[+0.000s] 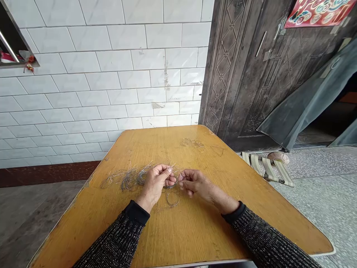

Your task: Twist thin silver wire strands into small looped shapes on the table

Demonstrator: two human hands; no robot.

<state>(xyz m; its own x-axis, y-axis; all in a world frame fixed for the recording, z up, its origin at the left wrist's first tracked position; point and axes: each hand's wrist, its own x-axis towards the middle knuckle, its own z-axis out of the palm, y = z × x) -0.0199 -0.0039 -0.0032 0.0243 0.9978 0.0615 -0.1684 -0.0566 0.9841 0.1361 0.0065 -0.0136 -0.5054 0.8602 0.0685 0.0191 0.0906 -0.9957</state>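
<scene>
My left hand [158, 180] is closed in a pinch on thin metal wire, with loose ends sticking up past the fingertips. Part of a wire coil [170, 185] shows below its fingers. Just to the right, my right hand [196, 185] has thumb and fingers pressed together at the wire's edge; the exact grip is too fine to see clearly. A single wire loop [173, 199] lies on the table below the hands. Left of my left hand lie several bundles of coiled wire [128, 180], partly tangled at their ends.
The wooden table [192, 230] stands against a white tiled wall [117, 70]. More loose wire loops [192, 143] lie toward its far right. Beyond the right edge are a low striped strap seat [269, 168], a dark carved door [237, 74] and a grey curtain [309, 100].
</scene>
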